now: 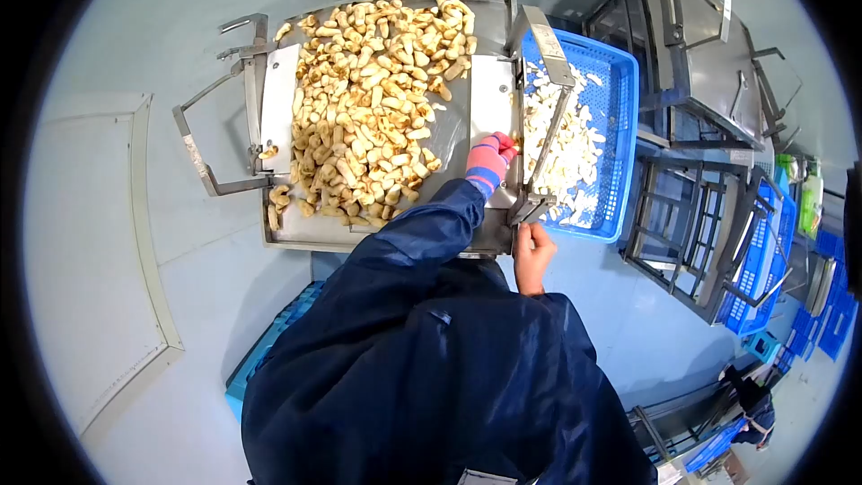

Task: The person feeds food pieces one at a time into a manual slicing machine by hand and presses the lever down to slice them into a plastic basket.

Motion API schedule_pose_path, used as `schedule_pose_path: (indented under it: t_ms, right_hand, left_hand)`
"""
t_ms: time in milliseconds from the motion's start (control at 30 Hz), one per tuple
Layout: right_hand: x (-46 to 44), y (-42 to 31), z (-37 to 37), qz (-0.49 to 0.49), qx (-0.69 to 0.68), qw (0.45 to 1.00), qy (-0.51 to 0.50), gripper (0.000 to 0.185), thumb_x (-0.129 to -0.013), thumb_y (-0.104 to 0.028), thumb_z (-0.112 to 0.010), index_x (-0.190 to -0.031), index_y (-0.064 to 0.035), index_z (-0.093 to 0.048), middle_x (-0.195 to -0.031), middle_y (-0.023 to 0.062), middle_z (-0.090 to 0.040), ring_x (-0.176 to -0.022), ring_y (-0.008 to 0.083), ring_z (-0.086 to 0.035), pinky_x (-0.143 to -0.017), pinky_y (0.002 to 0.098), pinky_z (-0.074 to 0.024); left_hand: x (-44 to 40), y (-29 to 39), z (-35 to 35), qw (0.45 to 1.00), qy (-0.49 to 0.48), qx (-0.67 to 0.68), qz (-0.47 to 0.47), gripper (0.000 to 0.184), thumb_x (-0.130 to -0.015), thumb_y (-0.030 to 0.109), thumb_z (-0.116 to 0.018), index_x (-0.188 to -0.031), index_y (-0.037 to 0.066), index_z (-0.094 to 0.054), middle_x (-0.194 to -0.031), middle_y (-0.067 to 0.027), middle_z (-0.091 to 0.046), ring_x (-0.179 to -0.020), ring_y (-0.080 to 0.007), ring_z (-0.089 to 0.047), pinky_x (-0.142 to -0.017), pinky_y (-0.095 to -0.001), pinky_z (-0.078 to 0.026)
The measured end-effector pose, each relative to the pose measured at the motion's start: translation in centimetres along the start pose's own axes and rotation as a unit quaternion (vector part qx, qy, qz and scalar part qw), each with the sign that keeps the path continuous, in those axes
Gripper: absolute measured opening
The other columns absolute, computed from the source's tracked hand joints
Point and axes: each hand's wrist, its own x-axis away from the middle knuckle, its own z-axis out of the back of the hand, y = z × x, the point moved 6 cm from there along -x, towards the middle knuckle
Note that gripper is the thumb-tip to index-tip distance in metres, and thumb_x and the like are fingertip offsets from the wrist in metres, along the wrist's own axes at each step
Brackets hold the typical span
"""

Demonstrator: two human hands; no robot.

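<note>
My left hand (490,162), in a pink and purple striped glove, rests on the white cutting board (490,90) at the right end of the steel table. Its fingers are curled close beside the cutter's edge; what they hold is hidden. My bare right hand (533,256) is closed around the handle end of the lever cutter (549,139), near the table's front right corner. A large heap of stubby cream and brown mushrooms (359,117) lies left of my left hand. Beyond the blade, pale cut slices (561,139) lie in a blue perforated crate (613,153).
Another lever cutter (256,108) with its white board is fixed at the table's left end. Steel tables with similar levers (709,54) stand to the right, near another blue crate (763,256). A teal crate (269,346) sits on the floor below left. A person (757,409) is far right.
</note>
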Motion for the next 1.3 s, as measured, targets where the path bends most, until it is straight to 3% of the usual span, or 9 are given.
schedule_pose_path:
  t_ms: [100,167,500,533,767,900,967,1133,1300]
  right_hand:
    - [-1.0,-2.6,0.7,-0.03,-0.035,0.999,0.0,0.019,-0.082,-0.004,-0.058,-0.066,0.0019,-0.05,-0.051,0.0072,-0.039,-0.053,0.007,-0.035,-0.046,0.0269,-0.032]
    - [-0.4,-1.0,0.4,-0.004,0.005,1.0,-0.012,0.019,-0.082,-0.006,-0.058,-0.066,0.0021,-0.05,-0.051,0.0084,-0.04,-0.053,0.0077,-0.036,-0.047,0.0283,-0.033]
    - [0.2,1.4,-0.4,0.047,0.007,0.999,0.015,0.022,-0.082,-0.008,-0.058,-0.065,0.0018,-0.048,-0.05,0.0097,-0.041,-0.05,0.0089,-0.035,-0.045,0.0297,-0.0311]
    - [0.6,3.4,-1.1,-0.045,0.002,0.999,-0.016,0.023,-0.082,-0.007,-0.057,-0.063,0.0011,-0.047,-0.05,0.0088,-0.039,-0.049,0.008,-0.033,-0.044,0.0292,-0.0293]
    - [-0.3,-0.8,0.3,0.005,0.001,1.0,0.007,0.023,-0.083,-0.007,-0.056,-0.063,0.0007,-0.048,-0.05,0.0076,-0.039,-0.05,0.0074,-0.034,-0.044,0.0299,-0.0296]
    - [1.0,4.6,-0.8,-0.076,-0.025,0.997,-0.006,0.024,-0.083,-0.01,-0.057,-0.063,0.0017,-0.05,-0.052,0.0105,-0.042,-0.05,0.0101,-0.04,-0.048,0.0311,-0.0352]
    - [0.0,1.4,0.0,-0.018,-0.048,0.999,0.006,0.032,-0.089,-0.011,-0.054,-0.059,-0.0042,-0.043,-0.049,-0.0035,-0.042,-0.044,0.0033,-0.038,-0.039,0.0221,-0.027]
    - [0.3,2.3,-0.3,0.086,0.109,0.99,0.03,0.03,-0.087,-0.01,-0.053,-0.06,-0.0002,-0.044,-0.05,0.0,-0.04,-0.051,0.0045,-0.037,-0.044,0.0261,-0.0302]
    - [0.8,2.6,-0.8,-0.007,0.024,1.0,-0.004,0.024,-0.084,-0.01,-0.056,-0.065,0.0024,-0.05,-0.054,0.0109,-0.044,-0.051,0.0113,-0.04,-0.048,0.0312,-0.0339]
  left_hand:
    - [-0.8,-3.0,-1.4,0.989,-0.025,0.143,0.019,0.013,-0.077,0.01,-0.066,-0.087,0.003,-0.06,-0.076,-0.0121,-0.064,-0.071,-0.0244,-0.06,-0.067,-0.0333,-0.047]
    - [-0.1,1.1,0.4,0.999,-0.031,-0.021,-0.005,0.012,-0.077,0.007,-0.065,-0.088,0.003,-0.06,-0.075,-0.0099,-0.064,-0.068,-0.0215,-0.059,-0.065,-0.032,-0.047]
    - [-1.8,-0.7,-0.7,0.982,-0.163,0.065,0.069,0.012,-0.081,0.003,-0.055,-0.089,0.005,-0.063,-0.071,-0.0075,-0.063,-0.058,-0.0143,-0.053,-0.058,-0.0289,-0.044]
    - [-1.8,-0.7,-0.7,0.98,-0.156,0.11,0.052,0.012,-0.08,0.004,-0.055,-0.089,0.005,-0.063,-0.068,-0.0067,-0.062,-0.059,-0.0144,-0.052,-0.058,-0.029,-0.044]
    - [-2.0,-1.1,-0.7,0.992,-0.112,-0.049,-0.029,0.013,-0.077,0.007,-0.057,-0.089,0.005,-0.063,-0.071,-0.0115,-0.063,-0.062,-0.021,-0.058,-0.061,-0.0326,-0.046]
    - [-1.6,-0.1,-0.5,0.989,-0.145,-0.031,0.023,0.015,-0.082,0.005,-0.055,-0.094,0.002,-0.063,-0.078,-0.0059,-0.066,-0.068,-0.0123,-0.057,-0.065,-0.0265,-0.047]
    - [-1.7,-0.5,-0.5,0.989,-0.127,-0.075,0.002,0.014,-0.082,0.005,-0.055,-0.093,0.003,-0.063,-0.078,-0.0061,-0.066,-0.068,-0.0122,-0.057,-0.066,-0.0271,-0.047]
    - [-1.2,1.2,-0.2,0.988,-0.075,-0.133,-0.024,0.013,-0.076,0.01,-0.062,-0.088,0.005,-0.063,-0.074,-0.0151,-0.063,-0.07,-0.0272,-0.06,-0.066,-0.0347,-0.047]
    - [-2.2,-4.1,-3.2,0.999,-0.025,0.014,0.041,0.019,-0.072,0.016,-0.062,-0.088,0.006,-0.062,-0.082,-0.0155,-0.064,-0.078,-0.0336,-0.061,-0.072,-0.0398,-0.047]
